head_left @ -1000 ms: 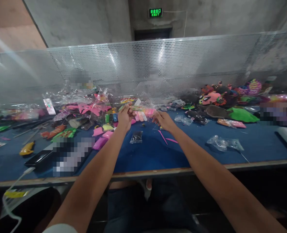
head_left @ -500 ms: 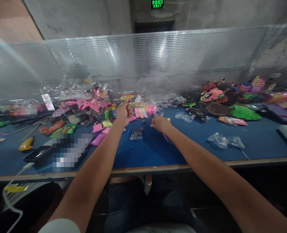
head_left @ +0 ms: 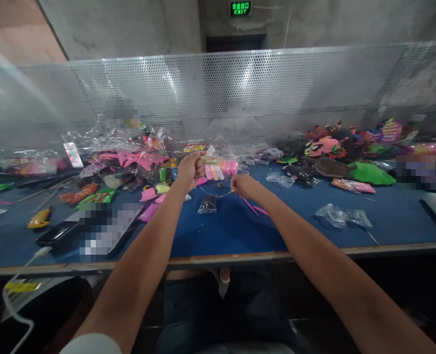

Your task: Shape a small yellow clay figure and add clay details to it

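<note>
A thin pale thread (head_left: 223, 195) sags between my two hands above the blue table, with a small dark lump (head_left: 220, 185) near it. My left hand (head_left: 191, 171) is closed, its fingers curled at the thread's left end. The fingers of my right hand (head_left: 242, 186) pinch the other end. Below the thread lies a small clear packet with dark contents (head_left: 207, 204). Pink and white clay sticks (head_left: 213, 172) lie just beyond, between the hands. Thin pink tools (head_left: 250, 206) rest beneath my right wrist.
Pink packets (head_left: 149, 212), a black phone (head_left: 57, 233) and a yellow piece (head_left: 40, 219) lie left. Plastic-wrapped pink pieces (head_left: 140, 160) are heaped at the back left. On the right are a crumpled clear bag (head_left: 338, 215), a green piece (head_left: 372, 172) and a perforated screen (head_left: 188, 93) behind.
The thread now shows as a sagging curve between my hands. My right hand has shifted slightly right, and more of the pink tools shows beneath it.
</note>
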The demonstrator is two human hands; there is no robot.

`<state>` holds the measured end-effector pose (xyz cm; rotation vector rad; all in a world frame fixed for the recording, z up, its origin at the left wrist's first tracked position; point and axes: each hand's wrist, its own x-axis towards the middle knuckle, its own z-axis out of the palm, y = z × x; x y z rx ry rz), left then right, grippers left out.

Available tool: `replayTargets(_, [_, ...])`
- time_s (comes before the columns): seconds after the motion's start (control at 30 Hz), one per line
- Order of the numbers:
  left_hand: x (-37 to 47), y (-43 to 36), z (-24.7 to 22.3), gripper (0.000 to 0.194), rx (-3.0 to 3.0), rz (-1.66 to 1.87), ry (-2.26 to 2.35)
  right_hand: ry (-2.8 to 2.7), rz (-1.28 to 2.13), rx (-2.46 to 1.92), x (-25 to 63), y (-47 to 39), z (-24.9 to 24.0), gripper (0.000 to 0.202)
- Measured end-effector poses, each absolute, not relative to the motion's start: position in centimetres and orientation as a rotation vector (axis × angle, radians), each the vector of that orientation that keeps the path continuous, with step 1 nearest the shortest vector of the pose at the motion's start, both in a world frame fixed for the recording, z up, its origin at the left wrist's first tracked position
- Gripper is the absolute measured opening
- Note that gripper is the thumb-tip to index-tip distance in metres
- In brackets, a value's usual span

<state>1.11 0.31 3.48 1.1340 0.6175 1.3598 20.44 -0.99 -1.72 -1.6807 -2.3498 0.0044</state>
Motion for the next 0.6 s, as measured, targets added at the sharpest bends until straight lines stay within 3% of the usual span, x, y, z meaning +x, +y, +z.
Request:
replayTargets(0.17, [1.2, 0.4, 3.0, 0.018, 1.242, 1.388, 0.71, -2.156, 0.255, -1.317, 22.6, -0.6, -1.6, 0.036])
replayTargets(0.37, [1.1, 1.0, 2.6, 0.013, 1.319, 1.329, 0.699, -1.945, 0.026, -1.233, 23.2, -0.8, -0.8, 0.029])
replayTargets(0.6, [1.1, 1.5, 2.3, 0.016, 1.524, 1.368, 0.706, -1.84, -0.007, -1.158, 22.8, -2.6, 0.0, 0.037])
